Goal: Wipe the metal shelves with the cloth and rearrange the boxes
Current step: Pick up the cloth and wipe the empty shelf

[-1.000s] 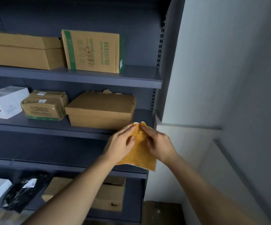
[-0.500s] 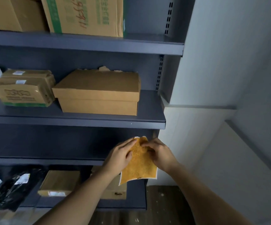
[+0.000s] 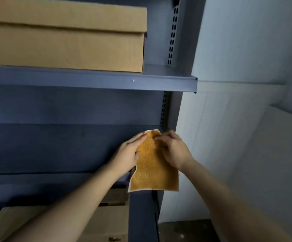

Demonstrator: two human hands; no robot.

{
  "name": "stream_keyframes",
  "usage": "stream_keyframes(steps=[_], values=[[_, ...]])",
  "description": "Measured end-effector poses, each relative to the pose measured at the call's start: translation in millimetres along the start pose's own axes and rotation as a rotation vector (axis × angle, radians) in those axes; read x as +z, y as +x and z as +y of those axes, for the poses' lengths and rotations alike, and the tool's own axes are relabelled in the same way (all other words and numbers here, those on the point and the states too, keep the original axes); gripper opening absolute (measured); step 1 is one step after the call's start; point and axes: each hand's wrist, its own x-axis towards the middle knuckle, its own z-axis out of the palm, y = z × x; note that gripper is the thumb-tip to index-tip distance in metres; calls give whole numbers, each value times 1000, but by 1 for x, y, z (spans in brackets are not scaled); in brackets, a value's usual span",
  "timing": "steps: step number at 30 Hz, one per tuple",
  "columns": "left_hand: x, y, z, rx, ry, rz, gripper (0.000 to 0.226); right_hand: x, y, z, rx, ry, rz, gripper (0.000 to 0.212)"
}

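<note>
Two hands share one orange cloth (image 3: 153, 172), held up at the right end of a bare grey shelf (image 3: 54, 147). The left hand (image 3: 128, 155) has its grip pinching the cloth's left edge, fingers laid along it and thumb on the front. The right hand (image 3: 174, 151) has its grip curled on the upper right part, fingertips pinching near the top corner. The cloth's lower half hangs free past the shelf's front edge and is not yet flat on the metal.

Several things could go wrong from here. If one hand lets go to start wiping, the loose lower half may slip out and drop to the floor. A bunched cloth would likely touch only a narrow strip and leave streaks. Its looped pile might snag on the slotted upright (image 3: 163, 109) at the far right corner. Dust swept toward the near edge would probably fall onto the lower boxes (image 3: 106, 219). A hand lifted carelessly could knock the upper shelf (image 3: 89, 79) and jolt the brown box (image 3: 68, 44) on it.
</note>
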Motion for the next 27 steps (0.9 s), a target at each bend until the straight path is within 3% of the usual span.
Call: stream_keyframes(steps=[6,14,17,20,24,27], values=[[18,26,-26,42,124,54,54,39,10,28,-73,-107,90,47],[1,32,-29,-106,267,-122,21,42,22,33,-11,-162,58,40],[-14,36,-9,-146,406,-177,25,34,25,30,9,-258,48,37],[-3,31,15,-99,384,-229,31,31,17,23,-38,-364,106,32],[34,21,16,-114,451,-449,55,46,-4,6,-65,-237,-189,37],[41,16,8,-123,482,-428,60,50,-4,9,-27,-229,-287,55]])
